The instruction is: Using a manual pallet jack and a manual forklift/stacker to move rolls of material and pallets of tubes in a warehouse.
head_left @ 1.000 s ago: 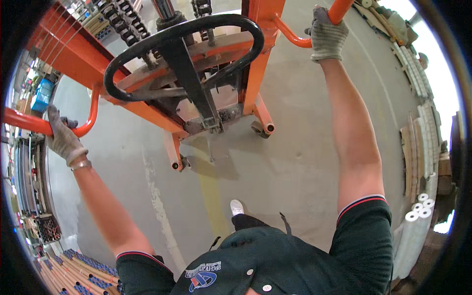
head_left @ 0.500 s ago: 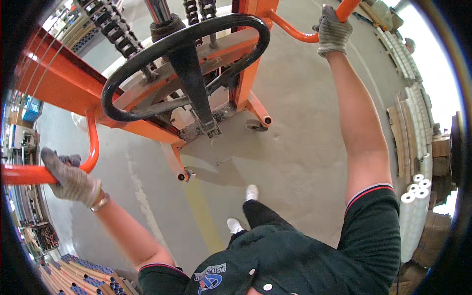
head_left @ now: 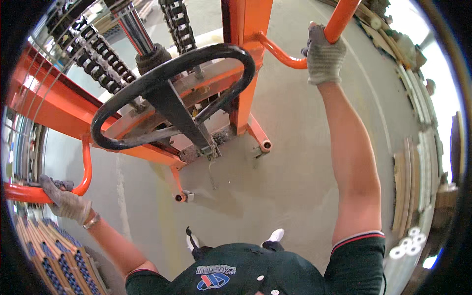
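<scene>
An orange lift stacker (head_left: 253,44) stands in front of me on small wheels. My left hand (head_left: 71,202), in a grey striped knit glove, is closed round its left orange handle bar (head_left: 87,169). Higher up on the right, my gloved right hand (head_left: 325,59) grips the right orange handle bar (head_left: 342,18), with that arm stretched out nearly straight. Between the two bars sits a tilted black ring handle (head_left: 223,50), which neither hand touches. Behind the ring rise a shiny hydraulic piston (head_left: 135,30) and black lift chains (head_left: 178,24).
Bundled cardboard tubes with blue ends (head_left: 64,260) are stacked at the lower left. Along the right lie long boards (head_left: 404,182) and white rolls (head_left: 405,246). Grey floor (head_left: 295,187) with painted lines runs beneath the stacker. My white shoes (head_left: 276,236) are near the bottom.
The stacker and both hands sit lower in the picture, each hand still on its bar. My feet have stepped to new places, and the tube stack at left shows more.
</scene>
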A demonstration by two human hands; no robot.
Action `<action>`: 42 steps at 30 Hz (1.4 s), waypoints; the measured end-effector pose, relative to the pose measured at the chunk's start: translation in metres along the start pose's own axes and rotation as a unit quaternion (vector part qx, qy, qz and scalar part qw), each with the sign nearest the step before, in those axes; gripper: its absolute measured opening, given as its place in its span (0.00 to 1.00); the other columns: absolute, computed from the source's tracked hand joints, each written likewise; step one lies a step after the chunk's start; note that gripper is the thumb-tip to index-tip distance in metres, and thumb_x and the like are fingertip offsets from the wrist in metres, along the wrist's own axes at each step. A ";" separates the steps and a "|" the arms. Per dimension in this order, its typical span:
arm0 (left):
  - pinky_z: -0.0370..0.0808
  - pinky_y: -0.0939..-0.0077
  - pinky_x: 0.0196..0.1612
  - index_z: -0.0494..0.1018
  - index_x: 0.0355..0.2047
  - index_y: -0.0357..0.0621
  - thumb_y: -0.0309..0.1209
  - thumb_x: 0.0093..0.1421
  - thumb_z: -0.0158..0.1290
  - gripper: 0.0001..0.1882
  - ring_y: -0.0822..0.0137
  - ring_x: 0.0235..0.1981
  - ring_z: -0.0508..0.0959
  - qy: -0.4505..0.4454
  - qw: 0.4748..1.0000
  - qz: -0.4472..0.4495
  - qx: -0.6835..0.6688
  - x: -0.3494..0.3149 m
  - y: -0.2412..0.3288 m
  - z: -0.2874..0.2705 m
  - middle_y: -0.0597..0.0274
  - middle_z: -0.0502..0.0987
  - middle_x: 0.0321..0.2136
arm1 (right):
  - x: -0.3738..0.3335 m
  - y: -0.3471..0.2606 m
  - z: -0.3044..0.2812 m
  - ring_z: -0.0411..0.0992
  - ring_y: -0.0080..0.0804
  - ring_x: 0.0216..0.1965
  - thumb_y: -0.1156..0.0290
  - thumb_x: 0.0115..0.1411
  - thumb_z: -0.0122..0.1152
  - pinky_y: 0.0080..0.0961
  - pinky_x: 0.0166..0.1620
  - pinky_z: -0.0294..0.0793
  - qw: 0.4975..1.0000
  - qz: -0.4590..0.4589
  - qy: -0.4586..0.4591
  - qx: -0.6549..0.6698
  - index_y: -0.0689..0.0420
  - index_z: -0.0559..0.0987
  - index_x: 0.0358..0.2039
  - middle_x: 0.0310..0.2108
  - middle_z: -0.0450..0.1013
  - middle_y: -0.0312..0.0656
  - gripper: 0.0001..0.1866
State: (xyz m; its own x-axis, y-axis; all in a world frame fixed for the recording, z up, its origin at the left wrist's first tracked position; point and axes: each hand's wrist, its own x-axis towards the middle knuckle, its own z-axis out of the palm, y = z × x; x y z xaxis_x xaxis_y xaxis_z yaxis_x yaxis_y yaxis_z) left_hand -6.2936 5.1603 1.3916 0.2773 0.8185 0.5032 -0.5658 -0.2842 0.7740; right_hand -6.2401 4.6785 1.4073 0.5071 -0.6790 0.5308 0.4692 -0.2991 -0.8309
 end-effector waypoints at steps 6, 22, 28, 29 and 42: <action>0.59 0.81 0.18 0.66 0.18 0.48 0.45 0.48 0.58 0.18 0.76 0.15 0.62 0.082 0.993 -0.014 0.085 0.008 0.000 0.003 0.71 0.63 0.14 | 0.031 0.017 0.028 0.55 0.16 0.17 0.65 0.50 0.58 0.22 0.20 0.59 0.999 -0.020 -0.037 -0.018 0.56 0.66 0.16 0.13 0.59 0.29 0.14; 0.52 0.83 0.12 0.66 0.16 0.44 0.41 0.50 0.58 0.17 0.80 0.09 0.57 0.171 0.981 0.023 0.092 -0.037 0.050 0.041 0.73 0.58 0.09 | 0.101 0.048 0.085 0.53 0.15 0.11 0.67 0.52 0.59 0.18 0.13 0.54 0.988 0.043 -0.129 0.078 0.50 0.64 0.18 0.12 0.56 0.26 0.13; 0.53 0.84 0.13 0.65 0.16 0.43 0.40 0.50 0.57 0.17 0.81 0.10 0.58 0.174 0.978 0.015 0.116 -0.062 0.059 0.052 0.73 0.59 0.09 | 0.128 0.063 0.110 0.53 0.14 0.11 0.68 0.53 0.57 0.17 0.13 0.56 0.974 0.099 -0.160 0.127 0.50 0.65 0.18 0.12 0.56 0.26 0.12; 0.52 0.84 0.13 0.66 0.17 0.43 0.40 0.50 0.57 0.17 0.81 0.10 0.58 0.172 0.979 0.026 0.105 -0.074 0.057 0.053 0.73 0.59 0.09 | 0.129 0.070 0.109 0.53 0.14 0.11 0.68 0.53 0.57 0.17 0.13 0.56 0.972 0.100 -0.167 0.133 0.50 0.65 0.18 0.12 0.56 0.26 0.12; 0.54 0.83 0.12 0.65 0.18 0.43 0.41 0.50 0.57 0.17 0.80 0.09 0.58 0.234 0.956 0.086 0.156 -0.133 0.067 0.082 0.71 0.59 0.09 | 0.171 0.113 0.155 0.52 0.16 0.10 0.65 0.52 0.58 0.20 0.13 0.55 0.951 0.080 -0.264 0.137 0.53 0.64 0.18 0.12 0.55 0.28 0.13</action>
State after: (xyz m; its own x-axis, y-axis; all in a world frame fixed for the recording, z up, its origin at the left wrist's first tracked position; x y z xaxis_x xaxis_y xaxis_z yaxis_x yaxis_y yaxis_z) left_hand -6.3048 4.9909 1.4082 -0.2186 0.8596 0.4618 -0.2929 -0.5093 0.8092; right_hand -5.9878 4.6323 1.4298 0.8469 -0.2473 0.4708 0.4892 0.0152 -0.8720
